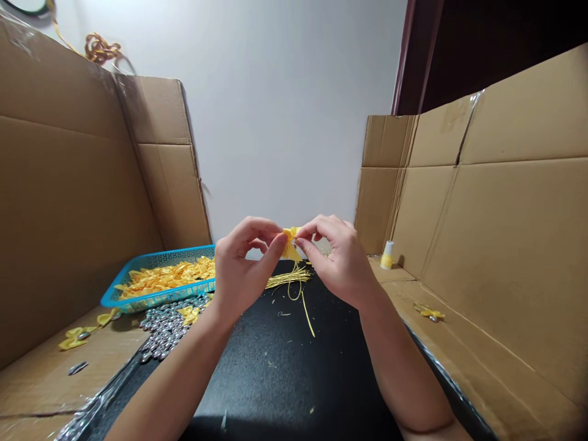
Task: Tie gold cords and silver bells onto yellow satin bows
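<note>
Your left hand (pixel 248 263) and right hand (pixel 333 257) meet near the middle of the frame, thumbs and fingertips pinched close on a small yellow bow (pixel 293 245) that you hold between them, above the far part of the black tabletop (pixel 294 380). Your other fingers are loosely curled. A thin gold cord (pixel 296 295) hangs in a loop just under the bow, though you cannot tell whether it is tied to it. Behind that loop, a bundle of gold cords (pixel 280 280) lies on the tabletop, and a loose strand (pixel 308 315) slants down toward you.

At the left of the frame you have a blue basket (pixel 160 300) filled with yellow bows (pixel 165 278). Just below it in the frame is a spread of shiny silver pieces (pixel 168 327), with a yellow bow piece (pixel 189 314) lying on them. More yellow bows (pixel 77 338) sit on the cardboard at lower left. Over at the right, a small white and yellow bottle (pixel 387 255) stands upright on cardboard, and another bow (pixel 429 312) lies nearer you.
</note>
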`<state>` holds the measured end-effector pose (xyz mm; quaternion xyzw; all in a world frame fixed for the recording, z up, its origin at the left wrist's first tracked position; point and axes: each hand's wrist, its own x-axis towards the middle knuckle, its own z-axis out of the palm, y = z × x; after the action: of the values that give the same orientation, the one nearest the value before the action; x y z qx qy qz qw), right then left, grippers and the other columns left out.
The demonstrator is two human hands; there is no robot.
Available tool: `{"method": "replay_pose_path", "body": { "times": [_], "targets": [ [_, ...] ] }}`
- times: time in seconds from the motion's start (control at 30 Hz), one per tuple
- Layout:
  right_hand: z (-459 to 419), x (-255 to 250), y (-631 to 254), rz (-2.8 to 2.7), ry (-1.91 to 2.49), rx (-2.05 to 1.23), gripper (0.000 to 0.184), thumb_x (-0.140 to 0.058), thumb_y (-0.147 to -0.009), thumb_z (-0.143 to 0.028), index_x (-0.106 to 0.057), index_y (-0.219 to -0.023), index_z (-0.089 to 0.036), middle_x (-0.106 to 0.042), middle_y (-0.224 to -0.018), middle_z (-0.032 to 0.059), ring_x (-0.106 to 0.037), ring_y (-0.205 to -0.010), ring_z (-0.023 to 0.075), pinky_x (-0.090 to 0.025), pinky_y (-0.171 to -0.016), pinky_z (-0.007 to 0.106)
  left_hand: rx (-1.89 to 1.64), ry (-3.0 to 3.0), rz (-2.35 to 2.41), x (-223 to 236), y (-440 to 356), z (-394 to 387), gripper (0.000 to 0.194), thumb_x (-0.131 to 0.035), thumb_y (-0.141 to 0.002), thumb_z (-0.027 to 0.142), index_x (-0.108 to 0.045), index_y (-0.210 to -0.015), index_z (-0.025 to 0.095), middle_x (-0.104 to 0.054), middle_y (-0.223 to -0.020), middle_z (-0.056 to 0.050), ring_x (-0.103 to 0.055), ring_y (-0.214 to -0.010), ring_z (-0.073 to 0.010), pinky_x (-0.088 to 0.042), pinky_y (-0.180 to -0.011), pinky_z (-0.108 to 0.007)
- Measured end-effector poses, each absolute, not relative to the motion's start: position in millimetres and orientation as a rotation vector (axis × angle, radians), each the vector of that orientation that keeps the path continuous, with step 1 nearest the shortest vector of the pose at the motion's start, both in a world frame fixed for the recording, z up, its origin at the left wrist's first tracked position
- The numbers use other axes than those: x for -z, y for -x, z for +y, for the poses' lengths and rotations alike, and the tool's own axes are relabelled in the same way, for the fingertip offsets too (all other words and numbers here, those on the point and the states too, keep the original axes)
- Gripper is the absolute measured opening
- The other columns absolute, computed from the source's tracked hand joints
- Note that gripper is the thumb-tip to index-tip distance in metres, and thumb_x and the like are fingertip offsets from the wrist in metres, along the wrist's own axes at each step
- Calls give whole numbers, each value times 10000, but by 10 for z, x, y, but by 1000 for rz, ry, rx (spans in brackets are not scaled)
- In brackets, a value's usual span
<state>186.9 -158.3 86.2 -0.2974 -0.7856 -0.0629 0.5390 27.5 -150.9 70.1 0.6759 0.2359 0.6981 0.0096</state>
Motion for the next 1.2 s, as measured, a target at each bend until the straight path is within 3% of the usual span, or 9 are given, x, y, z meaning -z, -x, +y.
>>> {"method": "replay_pose_path", "body": {
  "times": [0.3, 1.2],
  "targets": [
    [-1651, -861, -1886, -1871, 697, 267, 77, -591, -885, -187, -620, -821, -215, -645, -777, -30, -567, -794, 146, -344, -785, 333, -1890, -2039, 698, -794, -215, -1498, 56, -677, -795, 184, -729, -809, 200, -727, -728, -30, -651, -603, -122, -567, -531, -223],
    [-1694, -869, -1903, -1887, 671, 343, 100, -578, -887, -169, -598, -800, -214, -640, -755, -23, -553, -790, 157, -341, -798, 338, -1796, -2149, 554, -789, -166, -1502, 60, -708, -795, 219, -752, -835, 222, -738, -753, -46, -674, -636, -148, -601, -561, -255]
  ]
}}
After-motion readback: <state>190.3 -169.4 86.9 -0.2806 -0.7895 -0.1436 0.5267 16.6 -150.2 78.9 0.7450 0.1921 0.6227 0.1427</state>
